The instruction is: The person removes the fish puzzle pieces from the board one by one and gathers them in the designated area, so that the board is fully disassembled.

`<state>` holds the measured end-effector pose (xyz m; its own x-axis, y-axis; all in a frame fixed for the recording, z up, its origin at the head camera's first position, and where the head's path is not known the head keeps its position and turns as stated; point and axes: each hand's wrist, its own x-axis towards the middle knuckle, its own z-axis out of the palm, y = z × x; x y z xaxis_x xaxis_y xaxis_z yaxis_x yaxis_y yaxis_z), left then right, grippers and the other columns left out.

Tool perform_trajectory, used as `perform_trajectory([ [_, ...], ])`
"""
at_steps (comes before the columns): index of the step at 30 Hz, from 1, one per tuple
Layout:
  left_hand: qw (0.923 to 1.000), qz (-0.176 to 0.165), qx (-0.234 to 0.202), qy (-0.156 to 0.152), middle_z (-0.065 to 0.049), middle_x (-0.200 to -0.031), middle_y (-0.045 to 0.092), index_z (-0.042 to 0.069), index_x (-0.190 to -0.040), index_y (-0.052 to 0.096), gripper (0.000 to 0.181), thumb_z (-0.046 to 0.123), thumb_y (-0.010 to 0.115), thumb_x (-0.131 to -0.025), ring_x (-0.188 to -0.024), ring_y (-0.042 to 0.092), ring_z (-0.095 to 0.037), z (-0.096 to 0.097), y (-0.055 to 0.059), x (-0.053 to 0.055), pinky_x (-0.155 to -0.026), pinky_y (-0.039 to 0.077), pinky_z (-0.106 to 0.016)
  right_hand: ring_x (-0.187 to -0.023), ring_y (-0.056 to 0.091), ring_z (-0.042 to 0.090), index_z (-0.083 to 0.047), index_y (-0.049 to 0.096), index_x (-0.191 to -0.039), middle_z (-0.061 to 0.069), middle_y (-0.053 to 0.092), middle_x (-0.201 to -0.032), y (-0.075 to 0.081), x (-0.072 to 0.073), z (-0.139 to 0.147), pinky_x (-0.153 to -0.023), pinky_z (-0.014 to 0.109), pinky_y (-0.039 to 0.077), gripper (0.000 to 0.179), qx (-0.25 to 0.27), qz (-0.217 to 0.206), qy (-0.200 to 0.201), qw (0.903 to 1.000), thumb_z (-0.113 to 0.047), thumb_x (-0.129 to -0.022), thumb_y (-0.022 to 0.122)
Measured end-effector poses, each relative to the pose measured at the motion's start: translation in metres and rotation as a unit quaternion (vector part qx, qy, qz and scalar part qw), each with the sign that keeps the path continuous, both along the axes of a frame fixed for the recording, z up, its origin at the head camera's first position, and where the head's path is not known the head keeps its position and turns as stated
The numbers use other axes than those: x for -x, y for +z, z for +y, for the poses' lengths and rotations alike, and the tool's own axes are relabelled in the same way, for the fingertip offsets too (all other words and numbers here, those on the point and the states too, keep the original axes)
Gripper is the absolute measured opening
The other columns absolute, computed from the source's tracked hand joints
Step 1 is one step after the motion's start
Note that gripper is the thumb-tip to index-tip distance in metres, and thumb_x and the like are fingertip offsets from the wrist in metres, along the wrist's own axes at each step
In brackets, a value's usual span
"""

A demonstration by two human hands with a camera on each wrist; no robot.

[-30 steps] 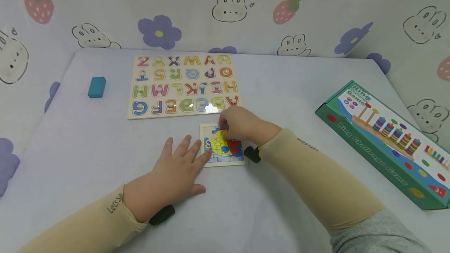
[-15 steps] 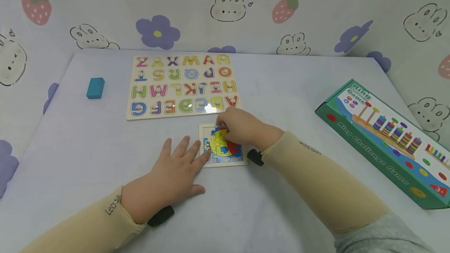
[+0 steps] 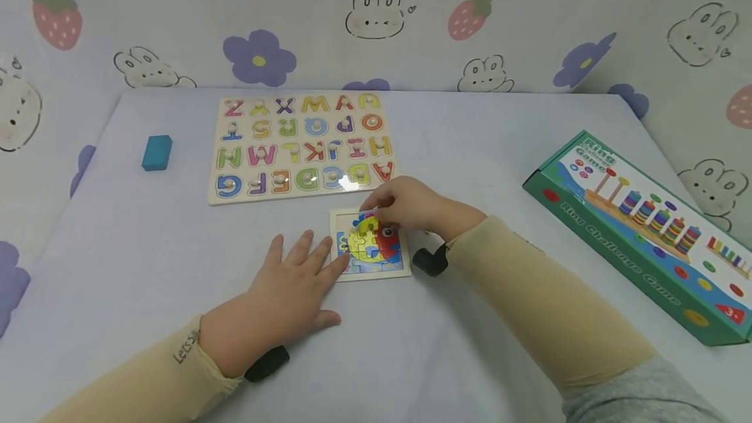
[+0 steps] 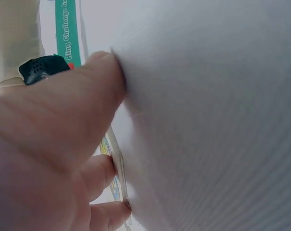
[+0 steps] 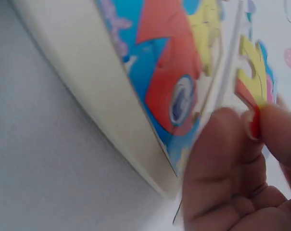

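Note:
A small wooden jigsaw puzzle (image 3: 376, 276), picturing a yellow and red fish on blue, lies in front of the person. My right hand (image 3: 414, 207) pinches a jigsaw piece (image 5: 257, 77) of yellow, red and blue between thumb and finger. In the right wrist view that piece stands tilted above the puzzle's upper edge, where a gap in the picture shows bare tray. My left hand (image 3: 288, 299) lies with fingers spread, its fingertips at the puzzle's left rim and its thumb on the white cloth.
Just beyond the puzzle is a wooden alphabet board (image 3: 302, 198) with knobbed letters. A teal block (image 3: 156, 153) sits at the far left. On the right lies a green Ring Challenge Game box (image 3: 640, 240). A patterned curtain (image 3: 423, 51) hangs behind the table.
My right hand has shifted slightly right and up from the puzzle with the piece, uncovering the fish's eye. The left hand keeps its place on the rim.

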<state>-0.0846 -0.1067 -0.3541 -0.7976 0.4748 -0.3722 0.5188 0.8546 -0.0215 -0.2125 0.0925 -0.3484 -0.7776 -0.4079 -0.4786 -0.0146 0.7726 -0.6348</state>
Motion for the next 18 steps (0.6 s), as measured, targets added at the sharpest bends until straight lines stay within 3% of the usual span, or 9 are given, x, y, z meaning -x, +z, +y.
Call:
perform_trajectory([
  [3,1.0,-0.004,0.001,0.0,-0.011,-0.159,0.027,0.024,-0.153,0.03,0.084,0.067,0.055,-0.086,-0.147,0.018,-0.041,0.004,-0.001,0.001,-0.111,0.018,-0.068,-0.079,0.061,0.019,-0.015,0.069,-0.116,0.006,0.065,-0.093,0.003,0.0,0.013,-0.073,0.025,0.054,0.022,0.035,-0.028,-0.047,0.9979,-0.016,-0.095,0.061],
  [7,1.0,-0.007,-0.003,0.0,-0.011,-0.159,0.026,0.023,-0.153,0.03,0.084,0.067,0.056,-0.085,-0.147,0.018,-0.041,0.008,-0.004,0.003,-0.111,0.017,-0.068,-0.08,0.062,0.019,-0.009,0.065,-0.114,0.009,0.064,-0.096,0.007,-0.002,0.041,-0.077,0.028,0.056,0.021,0.064,-0.035,-0.092,0.9931,-0.016,-0.093,0.063],
  [14,0.9998,0.012,-0.018,-0.002,-0.014,-0.158,0.029,0.021,-0.152,0.033,0.084,0.064,0.059,-0.085,-0.146,0.021,-0.042,0.008,-0.01,0.003,-0.11,0.017,-0.07,-0.08,0.061,0.019,-0.004,0.065,-0.115,0.011,0.064,-0.101,0.012,-0.005,0.107,-0.074,0.026,0.057,0.023,0.022,-0.003,-0.151,0.9883,-0.015,-0.094,0.062],
  [18,0.9994,0.024,-0.023,-0.003,-0.014,-0.157,0.031,0.02,-0.151,0.035,0.084,0.063,0.061,-0.084,-0.145,0.023,-0.042,0.005,-0.013,0.002,-0.108,0.019,-0.071,-0.079,0.058,0.019,-0.003,0.064,-0.116,0.01,0.064,-0.098,0.006,-0.004,0.13,-0.071,0.023,0.054,0.024,0.012,-0.027,-0.172,0.9846,-0.013,-0.095,0.061],
])
